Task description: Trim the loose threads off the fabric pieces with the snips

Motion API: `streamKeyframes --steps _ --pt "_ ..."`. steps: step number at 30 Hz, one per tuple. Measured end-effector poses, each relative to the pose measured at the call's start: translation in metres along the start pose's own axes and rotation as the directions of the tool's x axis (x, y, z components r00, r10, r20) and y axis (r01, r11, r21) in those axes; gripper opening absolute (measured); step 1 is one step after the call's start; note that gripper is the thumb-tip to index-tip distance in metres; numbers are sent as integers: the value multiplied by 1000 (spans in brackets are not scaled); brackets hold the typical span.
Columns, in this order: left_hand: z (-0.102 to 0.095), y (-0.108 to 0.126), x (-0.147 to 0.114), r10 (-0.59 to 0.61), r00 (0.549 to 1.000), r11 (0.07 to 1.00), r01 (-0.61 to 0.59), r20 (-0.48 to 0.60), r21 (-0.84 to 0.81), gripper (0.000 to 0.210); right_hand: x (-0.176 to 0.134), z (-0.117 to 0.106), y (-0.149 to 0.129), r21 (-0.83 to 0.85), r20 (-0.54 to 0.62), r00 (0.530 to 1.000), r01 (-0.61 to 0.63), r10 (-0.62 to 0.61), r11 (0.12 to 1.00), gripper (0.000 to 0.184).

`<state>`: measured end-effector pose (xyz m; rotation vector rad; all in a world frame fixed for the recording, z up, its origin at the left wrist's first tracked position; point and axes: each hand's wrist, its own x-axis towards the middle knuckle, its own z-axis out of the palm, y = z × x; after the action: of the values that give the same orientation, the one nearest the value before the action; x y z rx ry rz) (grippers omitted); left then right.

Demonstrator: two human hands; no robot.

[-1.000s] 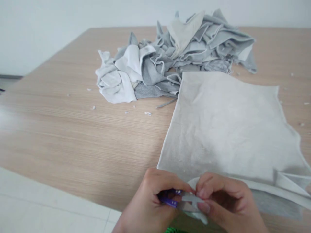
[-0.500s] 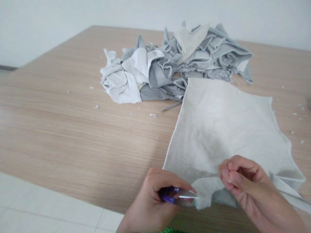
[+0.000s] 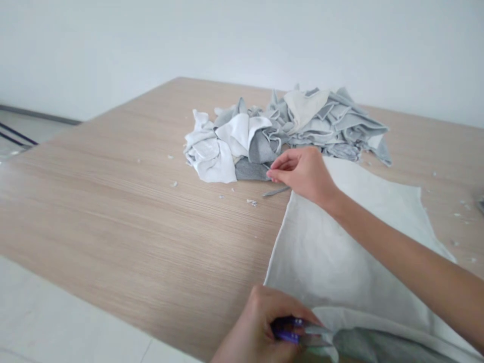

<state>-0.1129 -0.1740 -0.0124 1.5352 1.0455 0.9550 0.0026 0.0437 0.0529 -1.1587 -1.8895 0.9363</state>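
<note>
My left hand point(image 3: 260, 322) is closed around purple-handled thread snips point(image 3: 287, 336), whose metal blades lie against the near edge of a pale off-white cloth point(image 3: 333, 247). That cloth spreads over the table's near right, its close edge folded up to show a greyer side. My right hand point(image 3: 308, 174) reaches across the cloth's far left corner, thumb and fingertips pinched together above the table beside a heap of fabric pieces point(image 3: 257, 170). Whatever its fingertips hold, if anything, is too small to make out.
Light fabric scraps and bits of lint point(image 3: 252, 202) dot the wood-grain table point(image 3: 151, 227). A thin grey strip point(image 3: 276, 191) lies in front of the heap. Behind the table stands a white wall point(image 3: 189, 40); pale floor tiles point(image 3: 56, 317) show at lower left.
My right hand has left the cloth's near edge and moved forward and left to the heap. My left hand keeps the snips at the near edge. The view has tilted up.
</note>
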Motion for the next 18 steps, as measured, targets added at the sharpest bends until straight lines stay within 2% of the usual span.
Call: streamKeyframes --steps 1,3,6,9,11,13,14,18 --pt "3 -8 0 36 999 999 -35 30 -22 24 10 7 7 -92 56 998 24 -19 995 9" --pt "8 -27 2 36 992 999 -32 122 -34 26 27 17 20 -190 124 991 69 -45 979 3" --pt "9 -46 7 45 970 999 -39 240 -29 23 38 21 32 -198 207 976 111 -69 974 7" --pt "6 -45 9 20 961 999 -9 275 -40 12 31 20 29 -173 317 944 150 -89 974 12" --pt "1 -37 8 -23 957 997 42 289 -61 12 22 19 20 -153 360 925 186 -121 971 24" --pt "-3 -28 8 -52 951 993 83 304 -90 14 16 19 13 -152 357 921 222 -156 963 38" --pt "-5 -24 8 -58 951 991 92 303 -101 15 17 20 11 -163 342 924 236 -169 958 39" --pt "-7 -21 9 -52 963 989 87 266 -122 13 31 19 14 -247 234 952 254 -197 935 10"
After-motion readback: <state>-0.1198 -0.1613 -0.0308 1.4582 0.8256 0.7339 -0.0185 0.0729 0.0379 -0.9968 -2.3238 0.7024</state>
